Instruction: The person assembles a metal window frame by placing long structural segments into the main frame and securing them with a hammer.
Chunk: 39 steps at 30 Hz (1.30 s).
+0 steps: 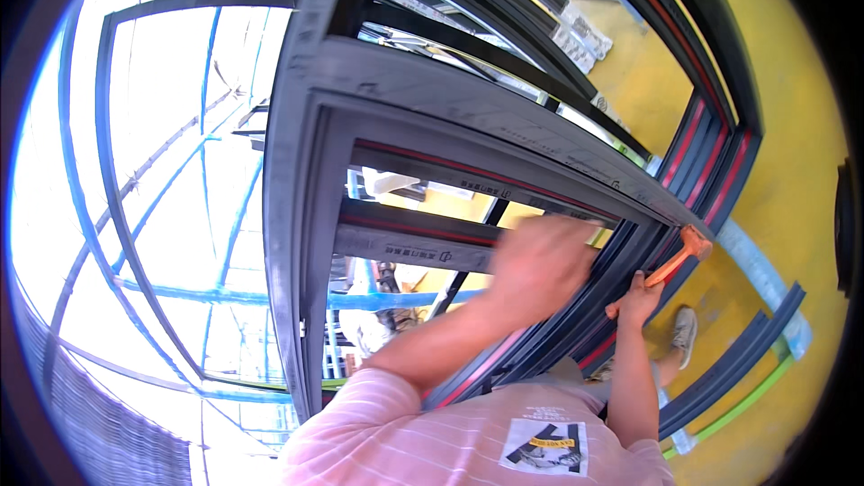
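Observation:
My right hand (639, 301) is closed round the handle of an orange hammer (670, 270). The hammer's head lies against the right corner of a grey metal window frame (477, 112), or just above it; which I cannot tell. My left hand (544, 261) is smeared by motion over the frame's inner opening, near a dark crossbar (414, 238) with a red strip along it. A small yellow-green bit shows beside its fingers, too blurred to name. Whether that hand holds anything is hidden.
More dark frames with red strips (711, 153) stand behind and to the right. Dark profile lengths (738, 378) and a green strip (747, 405) lie on the yellow floor (792, 216). Blue scaffold poles (234, 292) and another frame (117, 171) stand at the left.

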Each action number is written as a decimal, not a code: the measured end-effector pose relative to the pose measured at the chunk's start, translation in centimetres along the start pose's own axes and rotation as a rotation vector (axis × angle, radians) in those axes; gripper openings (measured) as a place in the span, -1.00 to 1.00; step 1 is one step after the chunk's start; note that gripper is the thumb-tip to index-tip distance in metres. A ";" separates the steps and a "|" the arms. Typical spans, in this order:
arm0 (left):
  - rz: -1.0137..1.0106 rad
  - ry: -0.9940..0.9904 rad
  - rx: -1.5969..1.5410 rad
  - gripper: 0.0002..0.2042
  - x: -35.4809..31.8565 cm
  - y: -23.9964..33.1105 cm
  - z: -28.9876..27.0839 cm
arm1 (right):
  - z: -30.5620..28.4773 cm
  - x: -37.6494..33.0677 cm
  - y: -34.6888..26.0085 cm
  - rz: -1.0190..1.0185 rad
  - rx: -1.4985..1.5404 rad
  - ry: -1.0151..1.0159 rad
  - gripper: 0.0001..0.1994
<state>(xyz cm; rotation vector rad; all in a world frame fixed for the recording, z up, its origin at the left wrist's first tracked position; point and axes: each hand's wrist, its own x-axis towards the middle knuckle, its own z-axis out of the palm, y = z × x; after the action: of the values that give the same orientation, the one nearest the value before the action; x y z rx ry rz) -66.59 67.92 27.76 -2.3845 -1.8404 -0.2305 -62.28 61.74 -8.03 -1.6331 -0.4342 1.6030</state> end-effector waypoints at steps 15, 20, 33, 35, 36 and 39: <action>-0.391 -0.137 0.955 -0.18 -1.8 -3.7 -23.5 | -0.3 -2.1 -2.7 0.025 -0.242 -0.002 -0.71; -0.222 -0.087 1.070 -0.29 -0.9 -4.6 -23.6 | 0.4 2.9 3.4 -0.166 -0.371 0.084 -0.61; -0.228 -0.095 1.078 -0.49 -1.2 -5.1 -22.9 | -2.7 -1.4 -8.2 0.347 -0.203 -0.052 -0.66; -0.233 -0.098 1.103 -0.49 -1.1 -4.7 -22.7 | -2.6 -1.3 -7.8 0.296 -0.208 -0.030 -0.64; -0.219 -0.099 1.117 -0.49 -1.1 -4.8 -22.7 | -2.5 -1.2 -7.7 0.268 -0.211 -0.019 -0.64; -0.202 -0.099 1.122 -0.48 -0.8 -5.1 -22.7 | -1.0 0.6 -4.2 0.151 -0.298 0.057 -0.61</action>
<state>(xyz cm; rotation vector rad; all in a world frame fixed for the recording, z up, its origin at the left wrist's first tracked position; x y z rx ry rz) -72.79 64.15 49.91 -1.4338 -1.5692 0.7221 -60.13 64.48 -5.50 -1.9703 -0.5520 1.6571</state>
